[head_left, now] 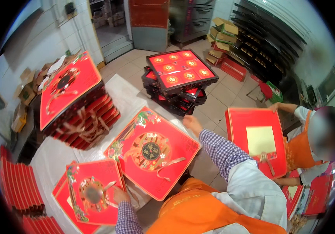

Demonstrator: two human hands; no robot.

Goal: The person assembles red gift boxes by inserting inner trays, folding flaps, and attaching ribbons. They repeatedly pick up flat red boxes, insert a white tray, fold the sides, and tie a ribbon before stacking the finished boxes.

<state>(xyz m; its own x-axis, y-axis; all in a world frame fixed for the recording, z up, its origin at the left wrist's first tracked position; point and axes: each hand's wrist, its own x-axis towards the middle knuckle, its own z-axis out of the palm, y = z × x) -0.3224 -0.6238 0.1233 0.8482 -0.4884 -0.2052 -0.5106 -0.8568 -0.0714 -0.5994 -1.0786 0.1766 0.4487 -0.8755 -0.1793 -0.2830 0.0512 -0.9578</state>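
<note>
My left hand [120, 195] is closed on the right edge of a smaller red gift box [93, 175], beside its ribbon handle. That box lies over another red piece, which shows at its lower left. A large red gift box [163, 136] with a round gold-and-black emblem and a beige ribbon lies at the table's edge before me. Just past its far right corner, my right hand [193, 124] is raised with fingers curled in. Nothing shows in it. Beyond stands a stack of black trays [183, 87], the top one filled with red packs bearing gold emblems.
Several red gift boxes with ribbons are stacked [85, 117] on the white-covered table [126, 87]. More red boxes [21, 183] stand at the left. At right, a co-worker in an orange apron [298, 150] holds a red box [255, 136]. A rack [261, 43] stands behind.
</note>
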